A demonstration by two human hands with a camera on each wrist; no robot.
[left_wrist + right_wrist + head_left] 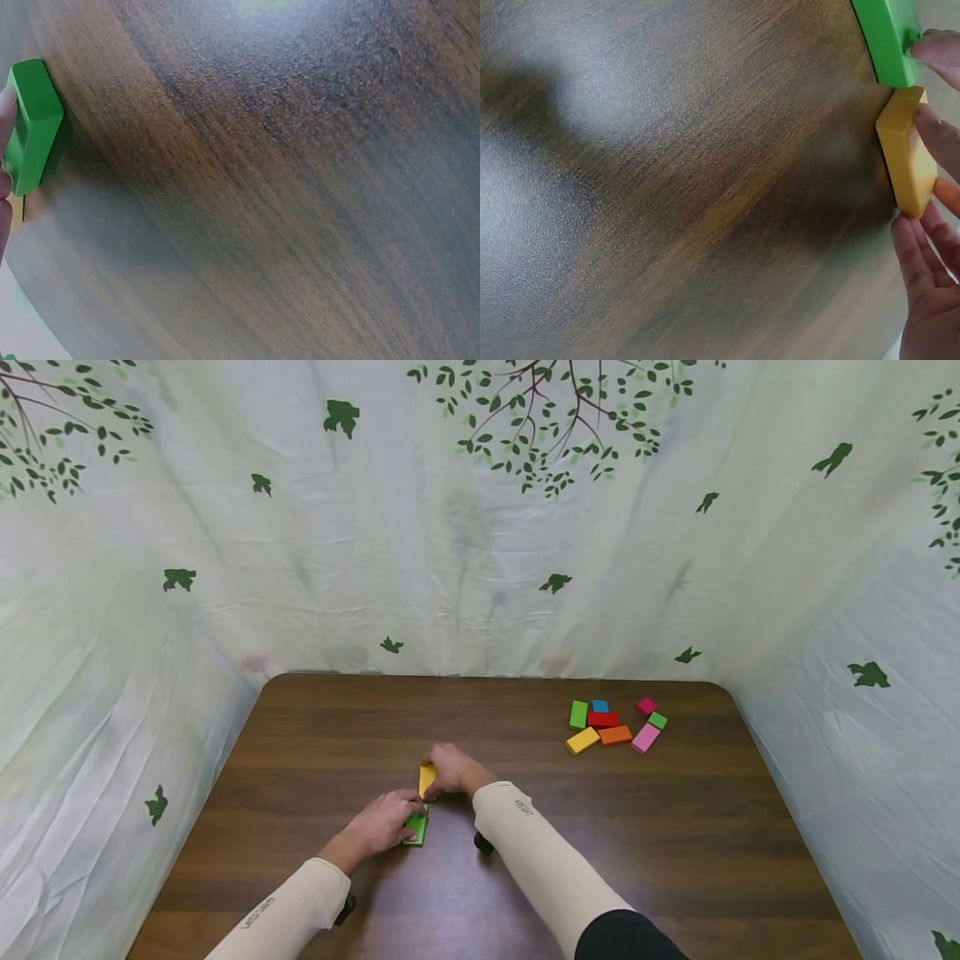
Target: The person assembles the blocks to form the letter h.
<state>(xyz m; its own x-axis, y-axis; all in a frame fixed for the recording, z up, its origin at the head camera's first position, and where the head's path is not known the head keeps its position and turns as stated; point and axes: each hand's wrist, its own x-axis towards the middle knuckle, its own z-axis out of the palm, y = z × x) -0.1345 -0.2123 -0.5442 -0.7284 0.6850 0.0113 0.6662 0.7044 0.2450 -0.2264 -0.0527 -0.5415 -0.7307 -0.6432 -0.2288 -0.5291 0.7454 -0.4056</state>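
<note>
A green block lies flat on the wooden table, and my left hand holds it from the left, thumb near its close end. Just beyond it is a yellow block, gripped by my right hand between thumb and fingers. In the right wrist view the yellow block stands end to end with the green block, touching or nearly so. The left wrist view shows the green block at its left edge, with only fingertips of the hand visible there.
Towards the back right of the table lies a loose group of blocks: a green block, a blue block, a red block, an orange block, a pink block and several others. A leaf-patterned curtain hangs behind.
</note>
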